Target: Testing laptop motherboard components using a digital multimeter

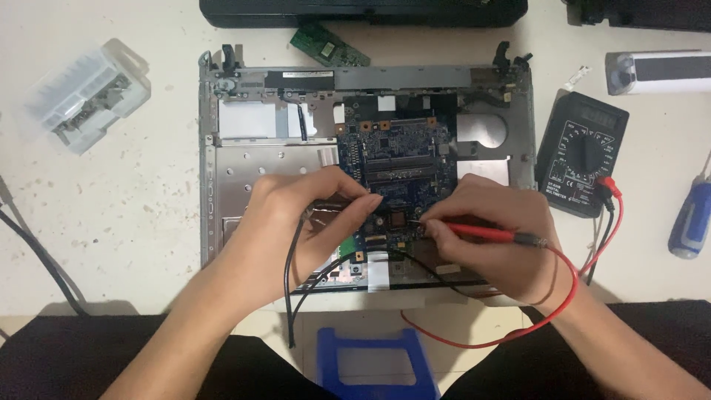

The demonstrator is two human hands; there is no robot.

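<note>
The opened laptop chassis (244, 159) lies in the middle of the table (133, 215), with its circuit board (400, 159) set in the right half and both hands over its near edge. Left of it sits a screw box (85, 92), right of it a multimeter (581, 152) (a screwdriver (690, 218) lies farther right). Behind the chassis lies a small loose board (328, 44).

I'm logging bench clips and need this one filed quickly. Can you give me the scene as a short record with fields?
Setting: pale worktable, seen from above
Main item: opened laptop base with blue circuit board exposed
Left hand: grip on a black probe, its black wire hanging down
Right hand: holds red probe, tip on the board
Meter: black multimeter at right, red wire plugged in
Nearby: clear plastic box, blue-handled screwdriver, small green board
</note>
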